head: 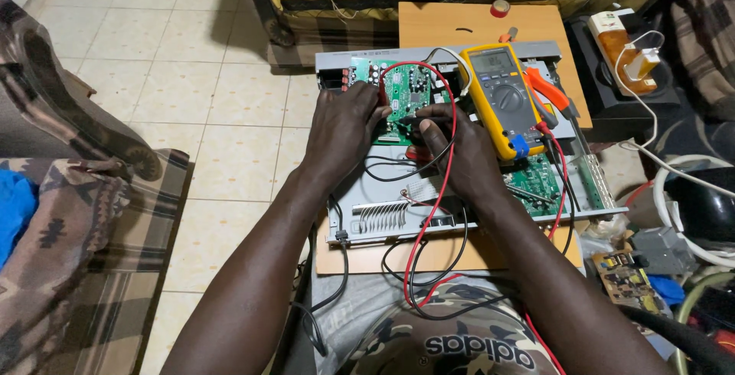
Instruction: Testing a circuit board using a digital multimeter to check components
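Head view: left hand (344,126) is resting fingers-down, loosely curled, on the green circuit board (406,91). Right hand (452,149) is pinching a probe against that board; the tip is hidden. The board is lying inside an open grey metal case (367,214), long axis running away from the person. A yellow meter (501,99) is leaning beside it, screen end pointing away, red lead (436,214) looping back.

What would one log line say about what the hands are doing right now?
left hand: on green circuit board | right hand: holding probe on board | yellow meter: lying on open metal case | red wire: looping across case
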